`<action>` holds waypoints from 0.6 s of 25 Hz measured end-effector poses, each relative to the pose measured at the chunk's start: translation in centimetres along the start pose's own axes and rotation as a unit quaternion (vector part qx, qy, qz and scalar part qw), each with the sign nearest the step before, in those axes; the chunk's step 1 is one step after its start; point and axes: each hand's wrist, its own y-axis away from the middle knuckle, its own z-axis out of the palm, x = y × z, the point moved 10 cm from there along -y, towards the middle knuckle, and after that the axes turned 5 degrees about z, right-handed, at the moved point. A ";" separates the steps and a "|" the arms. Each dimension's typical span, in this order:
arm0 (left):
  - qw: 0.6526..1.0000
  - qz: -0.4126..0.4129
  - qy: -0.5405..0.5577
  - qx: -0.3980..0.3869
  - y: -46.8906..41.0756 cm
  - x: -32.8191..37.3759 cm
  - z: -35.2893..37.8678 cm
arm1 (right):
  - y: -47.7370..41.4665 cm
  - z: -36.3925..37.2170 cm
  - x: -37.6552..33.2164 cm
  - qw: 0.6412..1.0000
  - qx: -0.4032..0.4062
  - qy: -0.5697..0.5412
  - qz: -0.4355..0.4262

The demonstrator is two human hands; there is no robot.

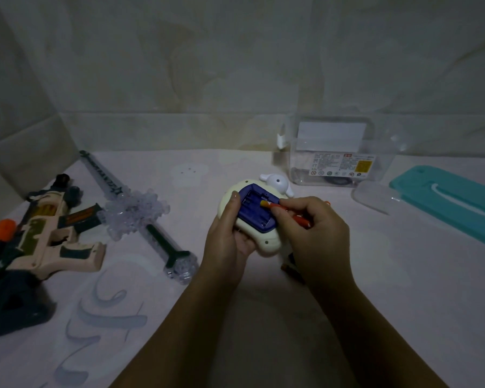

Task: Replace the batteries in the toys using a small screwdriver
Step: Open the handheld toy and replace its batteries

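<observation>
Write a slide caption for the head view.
Left hand grips a cream plastic toy, its blue battery bay open, while right hand pinches a slim red cylinder at the bay.

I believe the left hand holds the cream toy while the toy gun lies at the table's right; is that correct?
Not quite: the head view shows the toy gun at the left of the table; the left hand does hold the cream toy.

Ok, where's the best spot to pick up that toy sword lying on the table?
Take the toy sword by its dark grip, from above: it lies flat, and that part is slim and bare between the bumpy guard and pommel, nearest you.
</observation>
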 end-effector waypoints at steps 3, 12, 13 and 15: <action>1.000 -0.003 -0.009 -0.005 0.1 0.0 0.0 | 0.1 0.1 0.1 1.000 -0.004 -0.017 0.007; 0.998 0.029 -0.049 0.004 0.2 0.4 0.2 | 0.1 -2.5 1.2 0.980 0.053 -0.160 0.109; 0.998 0.033 -0.056 0.003 0.2 0.4 0.1 | 0.0 -2.5 1.2 0.980 0.050 -0.161 0.107; 0.996 0.044 -0.080 0.002 0.2 0.4 0.1 | 0.1 -2.2 0.7 0.985 0.037 -0.143 0.084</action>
